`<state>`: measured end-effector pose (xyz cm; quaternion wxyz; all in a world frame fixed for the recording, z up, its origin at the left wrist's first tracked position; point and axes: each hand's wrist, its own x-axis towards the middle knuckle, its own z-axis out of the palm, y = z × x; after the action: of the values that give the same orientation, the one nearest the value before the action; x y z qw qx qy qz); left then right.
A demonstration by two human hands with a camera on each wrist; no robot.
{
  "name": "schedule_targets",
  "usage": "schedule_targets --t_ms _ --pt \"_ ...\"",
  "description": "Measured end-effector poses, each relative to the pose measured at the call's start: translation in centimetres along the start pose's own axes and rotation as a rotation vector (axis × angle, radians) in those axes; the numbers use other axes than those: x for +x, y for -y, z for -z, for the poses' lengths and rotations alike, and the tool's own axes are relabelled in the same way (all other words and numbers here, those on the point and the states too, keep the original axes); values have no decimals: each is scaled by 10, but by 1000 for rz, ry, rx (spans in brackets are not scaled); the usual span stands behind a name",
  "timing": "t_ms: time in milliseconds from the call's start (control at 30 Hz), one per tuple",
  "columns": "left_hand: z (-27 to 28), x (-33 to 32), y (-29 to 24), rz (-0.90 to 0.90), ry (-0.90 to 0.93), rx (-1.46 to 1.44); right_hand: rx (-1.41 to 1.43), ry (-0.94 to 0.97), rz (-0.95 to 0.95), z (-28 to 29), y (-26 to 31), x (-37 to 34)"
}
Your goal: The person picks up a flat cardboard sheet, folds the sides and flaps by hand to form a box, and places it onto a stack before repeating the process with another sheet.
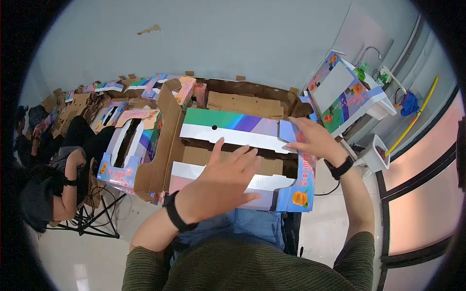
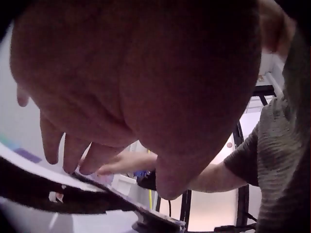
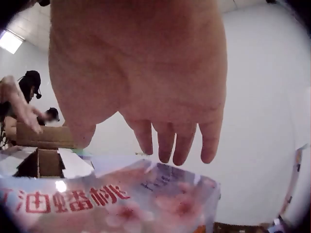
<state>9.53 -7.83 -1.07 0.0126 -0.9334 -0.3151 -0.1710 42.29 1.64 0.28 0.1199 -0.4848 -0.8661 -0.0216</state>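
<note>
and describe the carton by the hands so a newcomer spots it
From the wearer's green top at the bottom of the head view, look up to the fruit-printed carton. Unlike the similar carton on its left, it lies under the left hand, with the right hand at its far right corner.

Pale floor (image 1: 318, 225), glossy finish, thin-legged black stand (image 1: 99, 234) resting directly on it at left, support beneath the printed carton (image 1: 242, 137) (hidden from view).

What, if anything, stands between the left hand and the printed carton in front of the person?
Nothing visible: in the head view the left hand is over the printed carton with no object between them. The right hand is off at the carton's right end.
</note>
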Motion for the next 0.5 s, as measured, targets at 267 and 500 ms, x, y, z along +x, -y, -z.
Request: schedule_targets --t_ms 267,500 --pt "-48 83 59 127 -20 57 -44 -92 16 -14 1 5" --pt "-100 113 75 276 -3 55 -52 -188 44 -24 -3 5"
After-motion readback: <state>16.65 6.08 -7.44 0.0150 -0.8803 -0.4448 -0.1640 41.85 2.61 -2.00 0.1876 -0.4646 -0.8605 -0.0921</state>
